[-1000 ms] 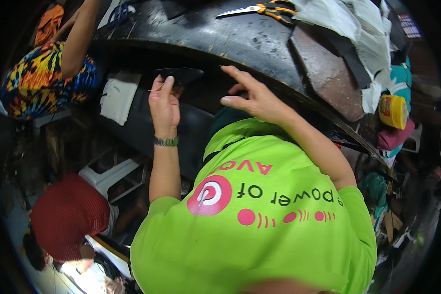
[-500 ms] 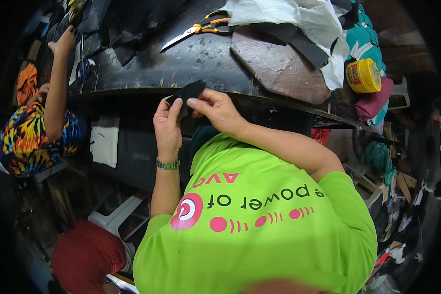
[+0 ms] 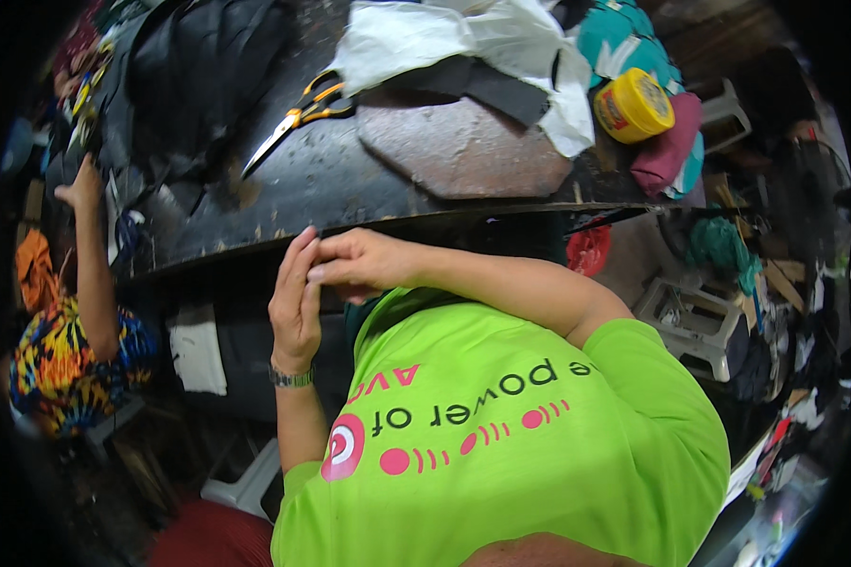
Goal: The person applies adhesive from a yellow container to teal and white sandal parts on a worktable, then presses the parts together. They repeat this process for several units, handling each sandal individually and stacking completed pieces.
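My left hand (image 3: 296, 304), with a metal watch (image 3: 291, 378) on its wrist, is raised just below the table's front edge, fingers close together. Against its fingers press the bent fingertips of my right hand (image 3: 367, 259). Both hands look closed in a pinch. Any black piece between them is hidden or lost against the dark gap behind. Beyond the hands, on the black table (image 3: 336, 208), lie scissors (image 3: 298, 118) with black and orange handles, blades partly apart. To their right rests a brown angular board (image 3: 463, 146).
Black material (image 3: 199, 76) is heaped at the far left. White sheeting (image 3: 407, 38) and dark strips (image 3: 506, 90) lie over the board's far side. A yellow tub (image 3: 633, 106) stands at right by a maroon bundle (image 3: 667, 142). A co-worker's arm (image 3: 95, 255) is at left; stools flank me.
The view has shifted, so the table things sit further left. The black piece seen between my hands earlier no longer shows. My hands have drawn together, the left one's fingers straighter.
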`<state>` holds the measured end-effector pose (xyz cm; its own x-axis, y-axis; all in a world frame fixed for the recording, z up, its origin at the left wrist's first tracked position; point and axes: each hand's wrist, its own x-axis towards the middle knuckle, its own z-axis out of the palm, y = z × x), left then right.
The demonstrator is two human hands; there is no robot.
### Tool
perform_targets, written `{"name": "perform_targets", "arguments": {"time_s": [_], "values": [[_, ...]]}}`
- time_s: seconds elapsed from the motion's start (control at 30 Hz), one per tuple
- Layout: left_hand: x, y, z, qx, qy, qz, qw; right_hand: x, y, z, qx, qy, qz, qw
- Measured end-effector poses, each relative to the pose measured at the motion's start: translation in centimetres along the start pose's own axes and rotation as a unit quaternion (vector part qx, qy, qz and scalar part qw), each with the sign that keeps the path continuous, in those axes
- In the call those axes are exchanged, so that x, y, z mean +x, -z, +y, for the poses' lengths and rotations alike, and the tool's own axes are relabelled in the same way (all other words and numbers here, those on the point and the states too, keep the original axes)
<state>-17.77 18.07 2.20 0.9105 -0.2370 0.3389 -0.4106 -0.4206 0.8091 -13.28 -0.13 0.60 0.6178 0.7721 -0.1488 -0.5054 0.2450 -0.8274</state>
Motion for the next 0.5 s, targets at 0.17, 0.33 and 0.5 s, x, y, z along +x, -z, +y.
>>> {"name": "perform_targets", "arguments": {"time_s": [0.17, 0.33, 0.5], "values": [[0.2, 0.1, -0.9, 0.108, -0.103, 0.064, 0.987, -0.4, -1.1, -0.1, -0.138, 0.023, -0.067, 0.988], [0.2, -1.1, -2.6, 0.046, -0.083, 0.146, 0.985, -1.1, -2.1, -0.9, -0.465, 0.157, -0.053, 0.869], [0.4, -2.8, -2.5, -0.057, 0.039, 0.083, 0.994, -1.6, -1.4, -1.3, -0.605, 0.103, -0.02, 0.789]]}}
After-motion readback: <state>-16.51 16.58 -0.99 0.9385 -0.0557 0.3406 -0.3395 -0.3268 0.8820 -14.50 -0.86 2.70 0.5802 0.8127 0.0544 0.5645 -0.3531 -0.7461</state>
